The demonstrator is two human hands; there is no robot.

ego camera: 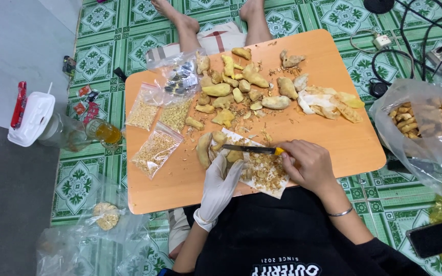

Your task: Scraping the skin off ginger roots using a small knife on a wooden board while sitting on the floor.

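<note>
Fingers (293,153) of the bare right hand (308,166) curl tight around the yellow handle of a knife (251,149), its blade lying level and pointing left over a sheet of white paper (274,186) heaped with peelings. Gloved in white, the left hand (221,181) presses its fingers (229,164) together on a piece of ginger root (235,156) just under the blade, at the near edge of an orange worktop (333,138). Further peeled ginger pieces (246,87) lie scattered across the worktop's middle, with small clear bags of shavings (154,148) to the left. Another person's bare feet (180,18) rest on the green patterned floor (103,61) beyond.
</note>
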